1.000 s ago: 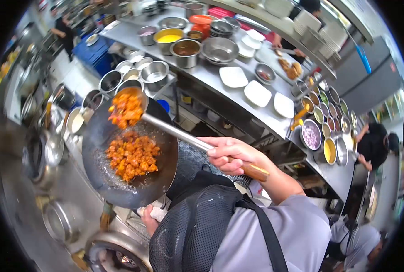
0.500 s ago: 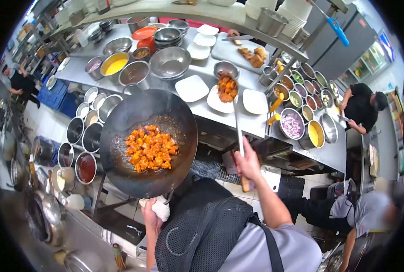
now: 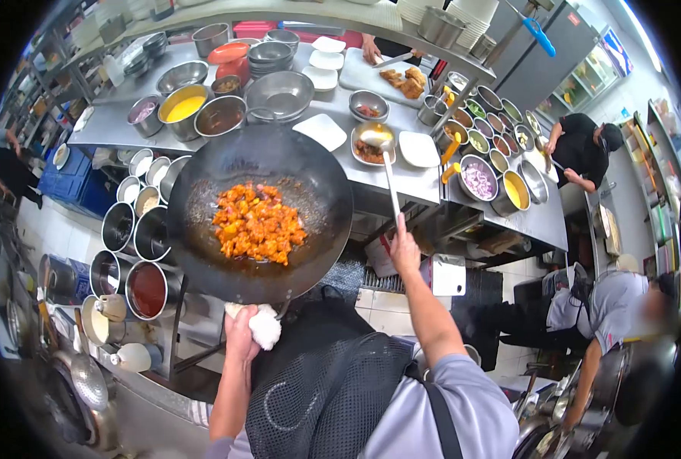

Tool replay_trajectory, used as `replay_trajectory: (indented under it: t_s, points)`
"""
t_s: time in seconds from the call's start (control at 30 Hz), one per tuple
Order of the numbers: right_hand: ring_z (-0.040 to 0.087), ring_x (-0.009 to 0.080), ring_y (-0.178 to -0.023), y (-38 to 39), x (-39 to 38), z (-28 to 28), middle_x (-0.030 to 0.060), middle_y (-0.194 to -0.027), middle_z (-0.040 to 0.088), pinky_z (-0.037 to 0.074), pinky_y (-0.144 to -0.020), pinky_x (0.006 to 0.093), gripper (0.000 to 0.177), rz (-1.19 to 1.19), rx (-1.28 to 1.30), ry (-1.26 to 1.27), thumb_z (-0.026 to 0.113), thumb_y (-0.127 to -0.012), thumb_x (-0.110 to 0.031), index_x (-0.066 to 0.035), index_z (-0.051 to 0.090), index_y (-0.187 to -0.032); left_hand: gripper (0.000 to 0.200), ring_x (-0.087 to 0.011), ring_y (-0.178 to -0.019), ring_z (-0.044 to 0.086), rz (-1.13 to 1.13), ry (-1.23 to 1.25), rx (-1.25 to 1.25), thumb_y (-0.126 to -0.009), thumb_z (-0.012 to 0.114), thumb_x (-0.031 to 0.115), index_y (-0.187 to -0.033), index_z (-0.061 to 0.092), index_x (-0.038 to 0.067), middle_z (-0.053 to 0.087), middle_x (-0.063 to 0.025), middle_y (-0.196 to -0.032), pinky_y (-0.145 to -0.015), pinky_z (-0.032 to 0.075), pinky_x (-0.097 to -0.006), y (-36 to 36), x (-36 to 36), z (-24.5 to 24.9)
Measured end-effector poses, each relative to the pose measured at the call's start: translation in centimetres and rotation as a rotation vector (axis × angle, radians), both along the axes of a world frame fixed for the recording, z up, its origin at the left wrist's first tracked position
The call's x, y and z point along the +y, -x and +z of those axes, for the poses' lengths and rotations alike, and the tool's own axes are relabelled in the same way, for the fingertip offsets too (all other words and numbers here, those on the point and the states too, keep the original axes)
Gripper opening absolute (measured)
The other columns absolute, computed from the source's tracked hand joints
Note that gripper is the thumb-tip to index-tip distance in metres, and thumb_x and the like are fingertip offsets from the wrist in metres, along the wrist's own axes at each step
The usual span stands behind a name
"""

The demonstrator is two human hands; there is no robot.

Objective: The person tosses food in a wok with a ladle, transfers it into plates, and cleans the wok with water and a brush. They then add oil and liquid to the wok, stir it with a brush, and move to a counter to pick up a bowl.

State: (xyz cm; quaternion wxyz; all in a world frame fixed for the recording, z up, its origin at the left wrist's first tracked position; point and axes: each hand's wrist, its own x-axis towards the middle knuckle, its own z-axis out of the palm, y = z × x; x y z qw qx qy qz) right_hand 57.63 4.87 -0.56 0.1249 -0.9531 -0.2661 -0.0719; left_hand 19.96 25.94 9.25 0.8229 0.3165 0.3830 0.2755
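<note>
My left hand [image 3: 241, 335] is closed around the near handle of a large black wok [image 3: 187, 229], with a white cloth [image 3: 265, 327] bunched in the grip. Saucy orange-red fried pieces [image 3: 258, 222] lie in the middle of the wok. My right hand [image 3: 405, 251] grips the long shaft of a ladle [image 3: 392, 180]. Its metal bowl is turned over above a white square dish [image 3: 365, 157], where dark reddish food [image 3: 369, 150] shows beneath it. Other white square dishes stand on both sides, one on the left [image 3: 321, 131] and one on the right [image 3: 418, 149].
Pots of yellow liquid [image 3: 181, 107] and red sauce [image 3: 147, 291] stand around the wok. Ingredient tubs, including chopped onion [image 3: 478, 177], fill the right counter. A co-worker's hand [image 3: 371, 50] holds a knife at a cutting board [image 3: 355, 76]. Another person [image 3: 581, 153] works farther right.
The ladle has tipped over; its load of food has come down onto the white dish. The wok looks larger and slightly shifted as my view moved.
</note>
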Motion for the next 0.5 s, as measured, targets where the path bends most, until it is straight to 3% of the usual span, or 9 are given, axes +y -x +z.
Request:
replay_trajectory:
  t_s: [0.07, 0.13, 0.2, 0.23, 0.33, 0.43, 0.5]
  points:
    - [0.064, 0.0402, -0.065, 0.5, -0.6, 4.0, 0.0164, -0.077, 0.061, 0.054, -0.059, 0.0511, 0.067, 0.026, -0.131, -0.043, 0.055, -0.094, -0.022, -0.021, 0.023, -0.153, 0.018, -0.0189, -0.069, 0.065, -0.03, 0.023, -0.028, -0.083, 0.057, 0.005, -0.101, 0.06, 0.002, 0.064, -0.0056, -0.085, -0.061, 0.056, -0.034, -0.6, 0.7, 1.3]
    - [0.064, 0.0406, -0.067, 1.7, -1.2, 9.1, 0.0196, -0.083, 0.063, 0.053, -0.06, 0.0488, 0.064, 0.131, -0.205, -0.229, 0.058, -0.094, -0.018, -0.014, 0.03, -0.151, 0.017, -0.02, -0.068, 0.065, 0.006, 0.022, -0.062, -0.083, 0.056, 0.004, -0.099, 0.06, 0.001, 0.064, -0.0068, -0.084, -0.062, 0.056, -0.0351, -2.0, 1.0, 1.6]
    - [0.065, 0.0413, -0.074, 5.2, -1.3, 15.1, 0.0237, -0.095, 0.065, 0.053, -0.062, 0.0471, 0.063, 0.267, -0.189, -0.433, 0.059, -0.093, -0.013, -0.009, 0.031, -0.15, 0.016, -0.0213, -0.067, 0.066, -0.021, 0.043, -0.09, -0.083, 0.056, 0.005, -0.097, 0.061, 0.0, 0.065, -0.0088, -0.081, -0.062, 0.057, -0.0363, -2.6, 1.5, 1.4]
    - [0.066, 0.0417, -0.083, 7.3, -2.0, 16.4, 0.0248, -0.107, 0.065, 0.053, -0.065, 0.0459, 0.064, 0.225, -0.103, -0.37, 0.059, -0.093, -0.012, -0.006, 0.03, -0.15, 0.015, -0.0217, -0.066, 0.066, -0.057, 0.089, -0.088, -0.083, 0.057, 0.006, -0.096, 0.061, 0.0, 0.065, -0.0095, -0.08, -0.062, 0.057, -0.0364, -2.8, 1.7, 1.1]
    - [0.067, 0.0412, -0.08, 13.9, -2.0, 14.6, 0.0246, -0.105, 0.066, 0.053, -0.064, 0.0465, 0.065, 0.329, -0.165, -0.411, 0.06, -0.092, -0.012, -0.006, 0.03, -0.15, 0.011, -0.0215, -0.065, 0.067, -0.101, 0.153, -0.155, -0.084, 0.058, 0.009, -0.088, 0.062, 0.0, 0.067, -0.0106, -0.078, -0.059, 0.056, -0.0352, -3.1, 1.3, 2.4]
    - [0.068, 0.0398, -0.085, 16.6, -2.6, 15.1, 0.0253, -0.107, 0.066, 0.055, -0.07, 0.0463, 0.065, 0.406, 0.225, -0.225, 0.063, -0.09, -0.014, -0.005, 0.034, -0.148, 0.012, -0.0213, -0.065, 0.067, -0.025, 0.142, -0.079, -0.086, 0.057, 0.009, -0.088, 0.063, -0.001, 0.067, -0.0104, -0.077, -0.058, 0.056, -0.0338, -2.0, 0.0, 3.8]
    - [0.068, 0.0399, -0.086, 16.6, -3.9, 16.3, 0.0262, -0.107, 0.066, 0.055, -0.071, 0.0459, 0.064, 0.467, 0.221, -0.294, 0.063, -0.09, -0.013, -0.006, 0.035, -0.147, 0.012, -0.0219, -0.063, 0.066, 0.065, 0.182, -0.028, -0.087, 0.057, 0.01, -0.089, 0.062, 0.0, 0.066, -0.0099, -0.077, -0.058, 0.056, -0.0338, -1.0, -1.4, 7.9]
